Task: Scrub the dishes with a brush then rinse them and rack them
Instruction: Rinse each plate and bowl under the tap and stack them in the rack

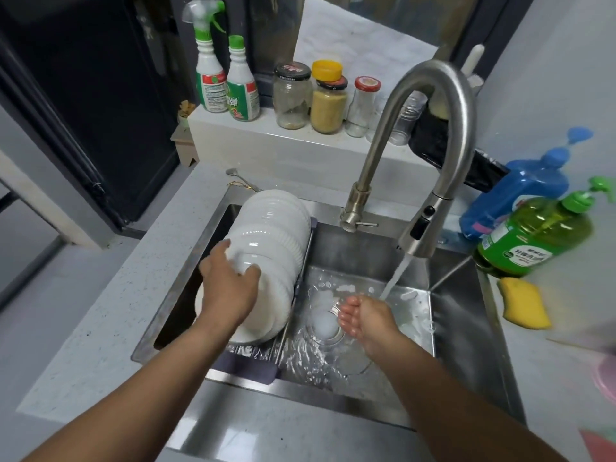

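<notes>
Left hand (230, 288), head view: grasps the nearest bowl (266, 261) of the white stack on the rack (246, 365) at the sink's (466, 315) left edge. Right hand (363, 315): loose, empty, under faucet (423, 155) stream. Step, judged: racking. Next: seat bowl, release.

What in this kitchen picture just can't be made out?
- Head view: the rack is mostly hidden by the white dishes.
- Labels on the spray bottles are too small to read.
- A pink thing is cut off by the right edge.
- The brush isn't in view.
</notes>
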